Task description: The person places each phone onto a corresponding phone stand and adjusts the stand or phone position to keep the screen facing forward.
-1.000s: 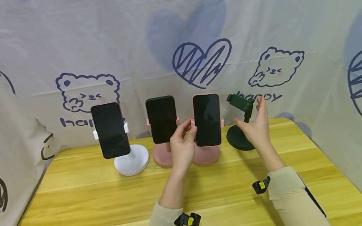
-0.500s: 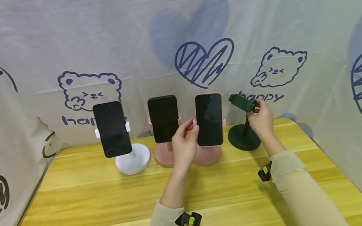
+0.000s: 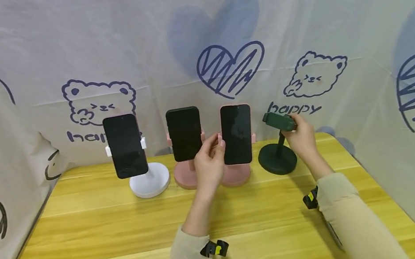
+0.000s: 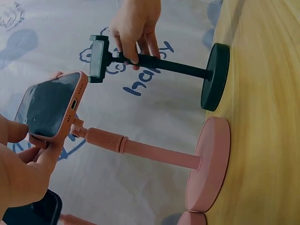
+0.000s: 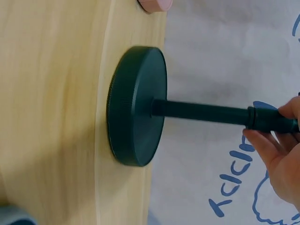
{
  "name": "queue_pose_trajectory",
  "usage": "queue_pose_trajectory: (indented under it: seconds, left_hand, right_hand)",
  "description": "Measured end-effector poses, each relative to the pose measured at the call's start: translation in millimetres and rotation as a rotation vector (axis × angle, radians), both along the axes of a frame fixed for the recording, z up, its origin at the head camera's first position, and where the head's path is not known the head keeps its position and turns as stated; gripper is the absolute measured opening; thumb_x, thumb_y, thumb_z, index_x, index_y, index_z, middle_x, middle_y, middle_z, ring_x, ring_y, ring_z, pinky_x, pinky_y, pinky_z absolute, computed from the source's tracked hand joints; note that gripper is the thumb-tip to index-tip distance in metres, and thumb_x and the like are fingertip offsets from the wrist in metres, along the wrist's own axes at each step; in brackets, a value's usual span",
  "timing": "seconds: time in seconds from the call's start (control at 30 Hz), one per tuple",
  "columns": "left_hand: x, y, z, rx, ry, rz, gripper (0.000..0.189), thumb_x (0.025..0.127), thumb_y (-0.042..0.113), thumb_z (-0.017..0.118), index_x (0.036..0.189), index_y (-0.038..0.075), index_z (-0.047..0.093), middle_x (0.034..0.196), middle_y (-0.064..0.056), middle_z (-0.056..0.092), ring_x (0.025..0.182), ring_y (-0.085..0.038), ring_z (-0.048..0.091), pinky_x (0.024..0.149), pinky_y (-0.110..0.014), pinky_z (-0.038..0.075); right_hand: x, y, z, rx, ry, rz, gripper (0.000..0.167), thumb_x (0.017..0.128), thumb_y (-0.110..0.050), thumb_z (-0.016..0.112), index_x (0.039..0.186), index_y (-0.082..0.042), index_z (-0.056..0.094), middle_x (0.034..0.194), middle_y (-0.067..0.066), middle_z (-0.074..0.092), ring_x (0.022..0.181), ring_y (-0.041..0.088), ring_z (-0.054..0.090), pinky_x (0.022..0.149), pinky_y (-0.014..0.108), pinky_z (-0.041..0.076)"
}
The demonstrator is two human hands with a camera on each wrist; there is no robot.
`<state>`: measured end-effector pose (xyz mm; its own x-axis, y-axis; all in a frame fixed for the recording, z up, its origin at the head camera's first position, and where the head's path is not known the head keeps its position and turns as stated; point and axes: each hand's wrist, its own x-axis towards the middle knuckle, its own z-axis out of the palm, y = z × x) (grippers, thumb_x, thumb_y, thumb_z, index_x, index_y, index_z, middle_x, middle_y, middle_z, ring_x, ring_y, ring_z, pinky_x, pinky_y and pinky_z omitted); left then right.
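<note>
My left hand (image 3: 209, 165) pinches the left side clamp of a pink phone stand (image 4: 164, 157), at the edge of the dark-screened phone (image 3: 237, 134) mounted in it. My right hand (image 3: 302, 137) grips the upper stem of a dark green phone stand (image 5: 201, 111), just under its holder. That green holder (image 4: 97, 58) has no phone in it and tilts down to the right in the head view. The green stand's round base (image 3: 277, 159) rests on the table, right of the pink base (image 3: 236, 175). In the right wrist view, the holder is out of frame.
A second pink stand (image 3: 186, 176) and a white stand (image 3: 150, 182), each bearing a phone, stand to the left on the wooden table (image 3: 106, 234). Partly under my right sleeve lies a flat, dark-edged object (image 3: 333, 232). A printed cloth hangs behind.
My right hand has gone from spread fingers beside the green stand to gripping its upper stem. The green holder has turned slightly. My left hand stays at the pink clamp.
</note>
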<state>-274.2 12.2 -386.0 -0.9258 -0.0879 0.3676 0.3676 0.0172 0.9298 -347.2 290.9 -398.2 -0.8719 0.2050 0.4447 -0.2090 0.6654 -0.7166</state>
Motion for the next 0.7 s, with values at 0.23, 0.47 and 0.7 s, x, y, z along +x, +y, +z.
queue_pose_trajectory:
  seconds: [0.23, 0.47, 0.7]
  left_hand:
    - [9.8, 4.1, 4.0, -0.236, 0.262, 0.129, 0.045, 0.108, 0.019, 0.058, 0.148, -0.002, 0.053, 0.144, -0.018, 0.059, 0.133, -0.03, 0.059, 0.11, -0.04, 0.049]
    - [16.2, 8.0, 10.7, -0.2, 0.528, 0.197, 0.041, 0.108, 0.012, 0.055, 0.146, -0.004, 0.054, 0.146, -0.017, 0.059, 0.126, -0.031, 0.062, 0.113, -0.036, 0.048]
    - [22.4, 23.4, 8.7, -0.177, 0.626, 0.114, 0.043, 0.105, 0.005, 0.057, 0.147, -0.006, 0.051, 0.147, -0.02, 0.057, 0.136, -0.03, 0.056, 0.112, -0.038, 0.048]
  right_hand:
    - [16.9, 5.1, -0.2, 0.055, 0.021, 0.112, 0.051, 0.09, 0.011, 0.068, 0.139, 0.007, 0.057, 0.132, 0.034, 0.062, 0.123, 0.052, 0.059, 0.107, 0.063, 0.046]
    - [32.9, 7.1, -2.8, 0.113, 0.033, 0.199, 0.05, 0.093, 0.006, 0.068, 0.141, 0.007, 0.057, 0.134, 0.033, 0.062, 0.122, 0.053, 0.06, 0.103, 0.064, 0.048]
    - [52.7, 5.8, -5.1, 0.185, 0.078, 0.276, 0.047, 0.094, 0.004, 0.071, 0.139, 0.005, 0.059, 0.127, 0.032, 0.066, 0.115, 0.053, 0.064, 0.096, 0.065, 0.053]
